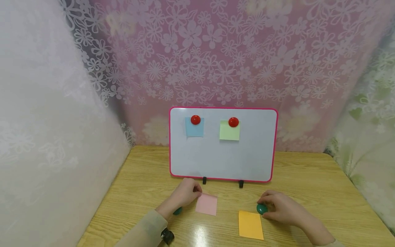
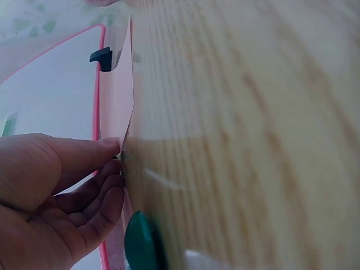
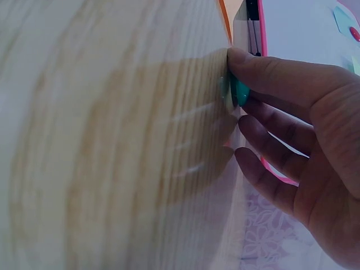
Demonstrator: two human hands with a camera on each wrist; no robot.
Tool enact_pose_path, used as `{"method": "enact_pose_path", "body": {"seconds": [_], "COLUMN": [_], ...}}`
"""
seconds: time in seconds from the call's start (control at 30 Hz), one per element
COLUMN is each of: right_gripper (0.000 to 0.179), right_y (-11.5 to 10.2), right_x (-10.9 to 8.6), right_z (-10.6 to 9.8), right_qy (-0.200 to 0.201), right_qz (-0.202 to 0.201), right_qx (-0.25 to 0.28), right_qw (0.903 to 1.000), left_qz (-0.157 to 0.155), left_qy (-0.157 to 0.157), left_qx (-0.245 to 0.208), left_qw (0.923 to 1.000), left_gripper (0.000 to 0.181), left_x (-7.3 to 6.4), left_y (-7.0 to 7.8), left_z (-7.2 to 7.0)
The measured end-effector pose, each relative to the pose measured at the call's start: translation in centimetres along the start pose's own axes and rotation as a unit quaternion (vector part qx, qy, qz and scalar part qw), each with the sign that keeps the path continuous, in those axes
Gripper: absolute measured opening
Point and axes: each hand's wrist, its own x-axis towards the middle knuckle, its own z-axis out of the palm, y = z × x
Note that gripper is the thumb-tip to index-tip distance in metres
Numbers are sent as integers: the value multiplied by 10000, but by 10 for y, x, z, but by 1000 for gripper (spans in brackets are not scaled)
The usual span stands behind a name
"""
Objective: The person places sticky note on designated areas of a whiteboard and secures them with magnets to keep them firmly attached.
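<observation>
My left hand (image 1: 186, 192) pinches the upper left corner of a pink sticky note (image 1: 206, 204), which lies on the table. In the left wrist view that note (image 2: 119, 95) stands slightly off the wood. A green round magnet (image 1: 177, 211) sits by my left wrist, partly hidden by it in the head view. On the right, my right hand (image 1: 282, 207) holds another green magnet (image 1: 262, 208) between thumb and fingers, at table level. An orange sticky note (image 1: 250, 225) lies just left of that hand.
Behind the hands a pink-framed whiteboard (image 1: 210, 157) stands on black feet (image 1: 241, 184). Red magnets (image 1: 195, 119) hold a blue note (image 1: 194, 129) and a light green note (image 1: 229, 133) on it. Flowered curtains (image 1: 197, 61) surround the wooden table (image 1: 308, 178).
</observation>
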Motion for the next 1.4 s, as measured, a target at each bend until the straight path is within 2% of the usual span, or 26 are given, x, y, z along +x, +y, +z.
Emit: {"method": "enact_pose_path", "body": {"seconds": [0.63,1.4], "right_gripper": [31,33], "right_y": [-3,0], "right_x": [1,2], "right_z": [-3,-3], "right_qy": [-44,38], "right_qz": [-111,-235], "right_qx": [-10,-143], "right_qw": [9999,9996], "left_qz": [34,71], "left_qy": [140,71], "left_qx": [-55,-400], "left_qw": [9999,9991], "left_gripper": [11,9], "left_x": [0,-5], "left_y": [-1,-1], "left_z": [0,-4]}}
